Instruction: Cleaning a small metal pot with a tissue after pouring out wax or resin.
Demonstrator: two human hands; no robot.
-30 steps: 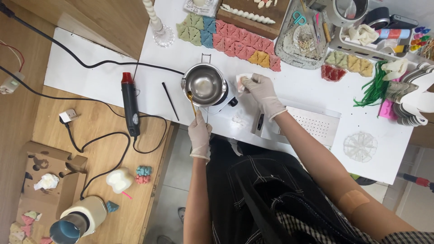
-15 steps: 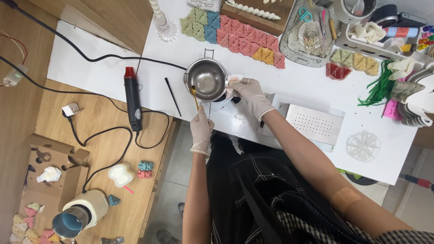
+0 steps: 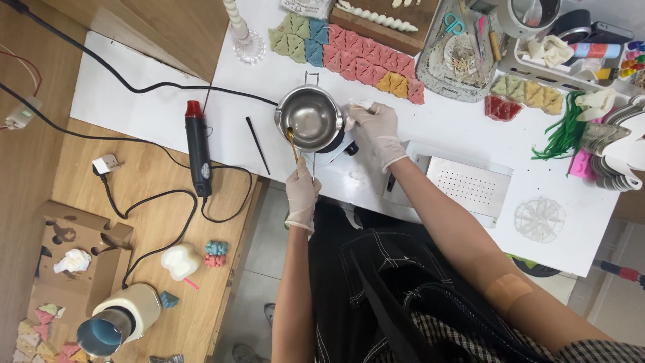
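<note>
Nearest, dark apron (image 3: 403,296) over the lap, both forearms reaching up toward twelve o'clock. Left hand (image 3: 302,195), gloved, closed around a thin stick (image 3: 293,144), tip dipped inside the pot (image 3: 310,119) at its seven o'clock. Pot: small, steel, round, on the white surface (image 3: 168,114), sitting atop a small white base (image 3: 336,149), handle loop at twelve. Right hand (image 3: 376,128), gloved, at the pot's three o'clock, fingers curled on a white wad (image 3: 359,105) against the rim; grip closed on that wad.

Left of the pot, at nine o'clock, a black rod (image 3: 257,144) lying loose, then a black heat gun (image 3: 198,148) with red nozzle, cord (image 3: 134,202) trailing over the wooden bench (image 3: 154,269). At four o'clock from the pot, a perforated metal tray (image 3: 470,185), and beyond it a clear round mould (image 3: 539,219).

Farther, at twelve to one o'clock, a row of triangular wax pieces (image 3: 349,57), green, blue, pink, orange. At eleven, a white candlestick (image 3: 242,33) on a glass foot. At two o'clock, a clear tray (image 3: 457,54) of tools, more wax wedges (image 3: 524,97), green strands (image 3: 561,131).

Down at seven o'clock on the bench, a white candle (image 3: 181,261), a cardboard box (image 3: 67,255), a cylinder (image 3: 117,321) with blue top.
</note>
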